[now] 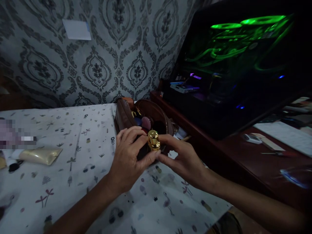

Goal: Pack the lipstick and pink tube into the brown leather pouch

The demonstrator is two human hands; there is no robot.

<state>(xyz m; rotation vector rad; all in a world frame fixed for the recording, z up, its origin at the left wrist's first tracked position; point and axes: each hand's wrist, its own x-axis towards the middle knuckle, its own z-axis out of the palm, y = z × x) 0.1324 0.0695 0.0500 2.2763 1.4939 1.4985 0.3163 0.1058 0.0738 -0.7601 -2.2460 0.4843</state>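
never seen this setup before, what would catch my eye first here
The green-lit computer case glows at upper right on the dark wooden desk. In the middle, the left hand and right hand both grip a small gold bottle in front of an open brown pouch on the patterned cloth.

Both hands' fingers (143, 140) on gold cap (153, 140) — brown pouch (126, 113) behind

Gold cap (153, 139); brown pouch (143, 120); white tablecloth (80, 156), small printed motifs; grey damask wallpaper (117, 55); green-lit, possibly computer, case (234, 65); gold tube (41, 155).
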